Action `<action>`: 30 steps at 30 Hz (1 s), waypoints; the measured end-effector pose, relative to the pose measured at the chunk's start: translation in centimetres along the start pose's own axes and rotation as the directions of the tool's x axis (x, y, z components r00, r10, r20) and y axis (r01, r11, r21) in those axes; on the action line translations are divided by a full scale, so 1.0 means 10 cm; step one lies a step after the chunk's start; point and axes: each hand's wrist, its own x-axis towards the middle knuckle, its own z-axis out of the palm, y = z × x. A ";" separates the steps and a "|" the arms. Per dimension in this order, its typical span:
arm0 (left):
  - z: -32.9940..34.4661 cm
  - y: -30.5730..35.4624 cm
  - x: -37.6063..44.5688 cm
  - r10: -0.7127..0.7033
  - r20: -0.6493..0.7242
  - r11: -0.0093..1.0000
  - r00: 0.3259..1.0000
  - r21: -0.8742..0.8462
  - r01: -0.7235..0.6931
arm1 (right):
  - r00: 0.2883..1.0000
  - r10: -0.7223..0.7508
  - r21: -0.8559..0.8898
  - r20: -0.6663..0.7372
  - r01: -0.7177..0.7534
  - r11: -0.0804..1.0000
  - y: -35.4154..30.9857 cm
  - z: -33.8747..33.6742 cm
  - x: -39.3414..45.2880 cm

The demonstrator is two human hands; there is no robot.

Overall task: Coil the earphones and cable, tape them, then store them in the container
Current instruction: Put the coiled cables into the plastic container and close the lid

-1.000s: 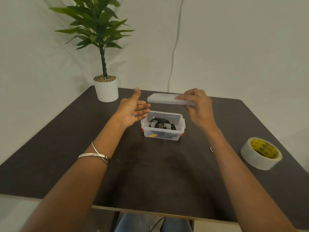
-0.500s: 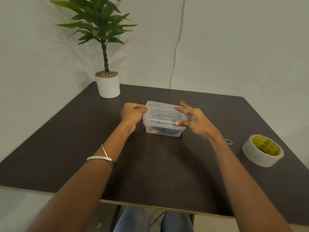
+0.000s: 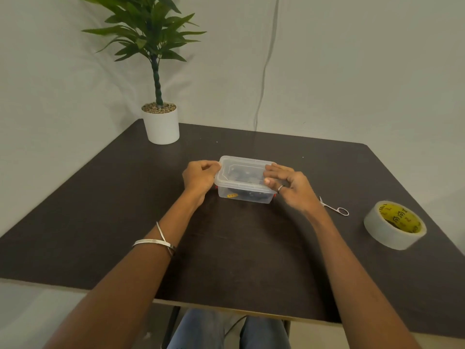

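A clear plastic container [image 3: 243, 191] sits near the middle of the dark table [image 3: 100, 197], a little toward the far edge. Its clear lid [image 3: 241, 173] lies on top of it, and dark coiled cables [image 3: 247, 195] show through the lid and the walls. A small yellow label shows on the near wall, and red clips peek out at the two short ends.

The left hand [image 3: 200, 176] is curled at the left end of the container, fingers closed narrowly against the lid's rim. The right hand [image 3: 289, 183] rests on the right end, its fingers [image 3: 273, 172] spread flat on the lid and its thumb pressed against the near right corner; a ring shows on one finger. Two silver bangles circle the left wrist.

A small pair of scissors [image 3: 334, 207] lies just beyond the right wrist. A roll of tape [image 3: 395, 224] with a yellow core sits near the right edge of the table. A potted plant [image 3: 161, 122] stands at the far left corner.
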 end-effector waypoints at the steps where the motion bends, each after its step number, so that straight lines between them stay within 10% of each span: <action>1: 0.01 -0.01 0.01 0.002 -0.002 1.000 1.000 -0.001 -0.002 | 1.000 0.005 0.025 -0.028 -0.004 1.000 0.02 0.02 -0.02; 10: -0.02 -0.18 0.10 -0.131 0.073 0.985 0.989 -0.100 0.138 | 0.881 0.408 0.576 -0.238 -0.210 0.790 0.03 0.33 -0.12; 16: 0.00 -0.22 0.03 -0.119 0.079 0.992 0.990 0.038 0.116 | 0.851 0.405 0.251 -0.335 -0.333 0.909 -0.12 0.40 -0.19; 24: -0.03 -0.17 0.14 -0.163 0.187 0.986 0.969 0.009 0.164 | 0.801 0.577 0.369 -0.160 -0.494 0.787 -0.08 0.38 -0.07; 30: 0.06 -0.11 0.04 0.045 0.026 0.989 0.999 0.143 -0.048 | 0.770 0.533 0.368 -0.350 -0.410 0.834 -0.16 0.39 -0.06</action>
